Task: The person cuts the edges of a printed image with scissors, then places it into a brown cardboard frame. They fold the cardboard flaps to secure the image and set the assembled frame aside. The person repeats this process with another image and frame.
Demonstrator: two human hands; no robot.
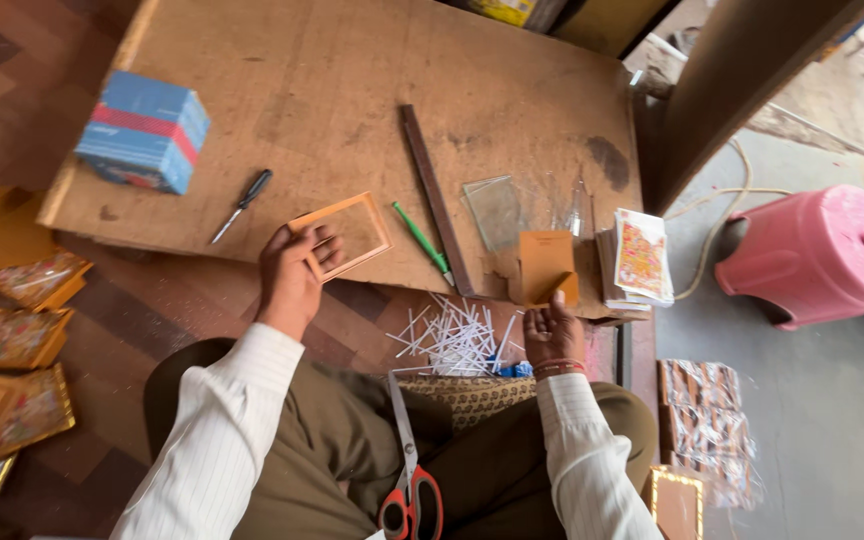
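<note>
- Big wooden board (352, 90) fills the top middle of the view and pretty much everything sits on it. It's worn, with a dark stain out at 2 o'clock.
- Pink stool (820, 255) on the concrete floor at 3 o'clock, well apart from the board.
- Blue box (144, 130) with a red band sits on the board's left corner, around 10 o'clock.
- Bunch of framed pictures (12, 340) in shiny wrap piled on the floor at 9 o'clock, more wrapped ones at 4 o'clock.
- Orange frame (344, 235), an empty rectangle, lies at the board's near edge just left of centre. The left hand (292, 275) is clamped on its lower left corner, fingers curled over the rail.
- Right hand (552, 335) is at 5 o'clock from the frame, palm up and loosely curled, one fingertip touching the bottom edge of a brown card (547, 262). Not gripping anything as far as I can see.
- Stack of printed cards (640, 255) just right of the brown card, at the board's right edge.
- Long dark ruler (435, 198) runs diagonally between the frame and the card, with a green pen (422, 240) right beside it.
- Clear glass pane (494, 210) just above the card.
- Red scissors (407, 480) lie on the lap at 6 o'clock.
- Pile of white strips (452, 338) between the two hands, below the board edge.
- Small screwdriver (242, 203) at 9 o'clock from the frame.
</note>
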